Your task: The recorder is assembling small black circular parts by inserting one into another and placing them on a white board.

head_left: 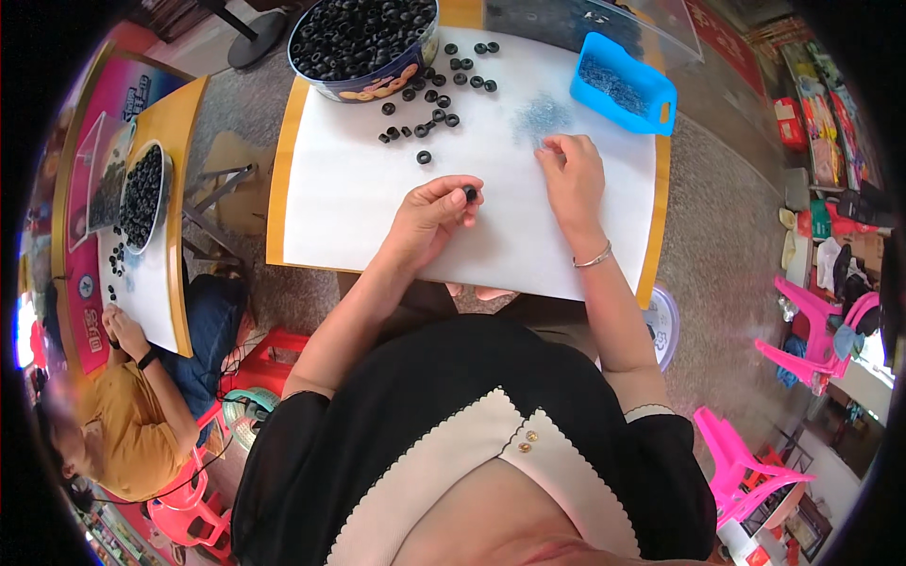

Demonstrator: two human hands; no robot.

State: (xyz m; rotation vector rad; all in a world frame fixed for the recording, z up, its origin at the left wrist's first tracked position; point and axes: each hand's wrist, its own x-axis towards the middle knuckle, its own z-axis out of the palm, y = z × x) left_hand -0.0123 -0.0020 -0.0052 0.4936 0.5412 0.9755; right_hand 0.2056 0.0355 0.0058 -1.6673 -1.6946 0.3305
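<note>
My left hand (436, 215) pinches a small black ring-shaped part (469, 192) between thumb and fingers, above the white table top (349, 208). To its right, my right hand (574, 179) is closed, thumb and fingertips together at the near edge of a scatter of tiny bluish clear pieces (543, 117). Whether one of them is between the fingertips is too small to tell. Beyond my left hand, several loose black ring parts (439, 115) are spread out. They trail from a large round tub (363, 87) heaped with the same black parts (363, 38).
A blue plastic tray (582, 92) with more tiny pieces sits at the far right corner, beside a clear box (651, 24). On the left, another person (132, 415) works at a similar table (179, 217) with a bowl of black parts (143, 198). Pink chairs (741, 467) stand at right.
</note>
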